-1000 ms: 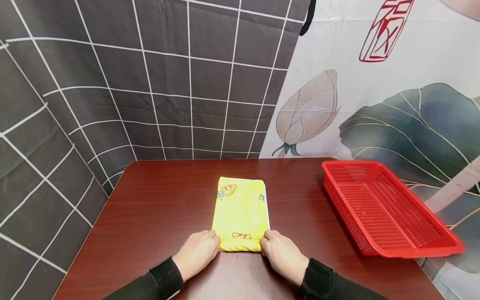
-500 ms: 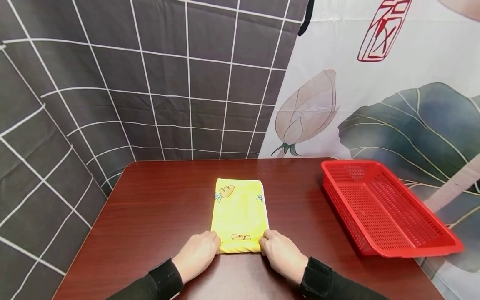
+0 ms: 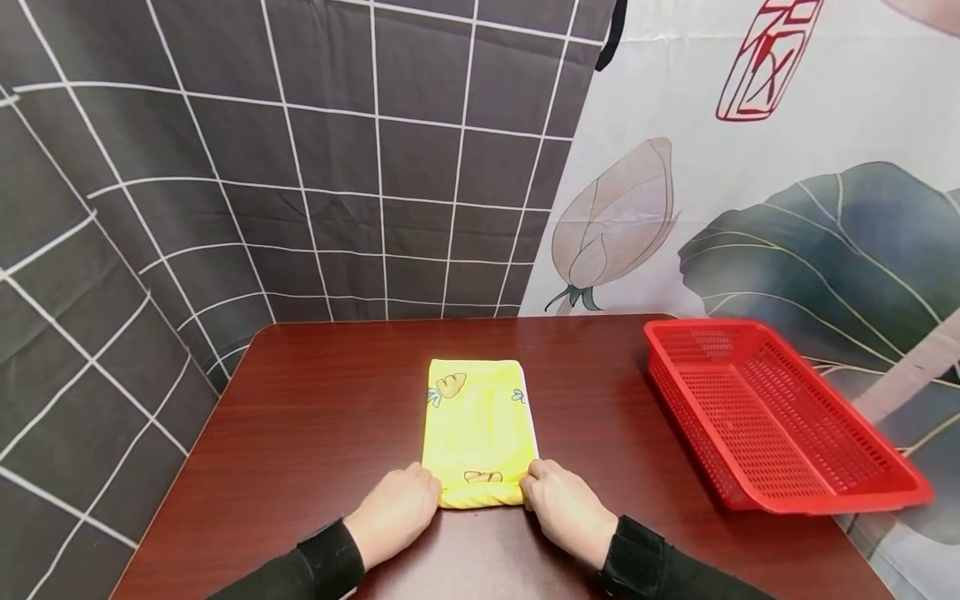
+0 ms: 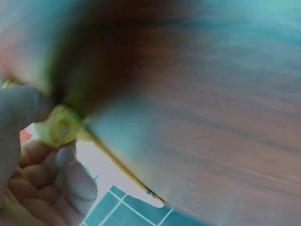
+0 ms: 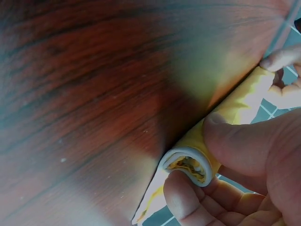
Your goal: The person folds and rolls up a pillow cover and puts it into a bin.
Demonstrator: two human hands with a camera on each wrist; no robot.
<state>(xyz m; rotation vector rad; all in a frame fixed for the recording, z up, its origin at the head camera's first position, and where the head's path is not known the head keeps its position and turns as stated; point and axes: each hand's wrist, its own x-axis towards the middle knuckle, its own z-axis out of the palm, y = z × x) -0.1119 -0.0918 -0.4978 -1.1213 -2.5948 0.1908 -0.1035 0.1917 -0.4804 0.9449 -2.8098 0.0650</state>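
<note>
Your left hand [image 3: 393,512] and right hand [image 3: 567,508] pinch the near end of the yellow carrot-print towel [image 3: 480,425] mid-table, now rolled slightly farther away from you; the flat part looks shorter.

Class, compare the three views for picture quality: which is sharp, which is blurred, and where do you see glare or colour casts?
Head view: sharp, evenly lit, the backdrop's grid lines bowed by the wide lens. Left wrist view: heavily blurred, with a teal cast over the table; only the towel end and fingers read. Right wrist view: towel roll and thumb in focus, the wood grain beyond soft, with a pale sheen low left.
</note>
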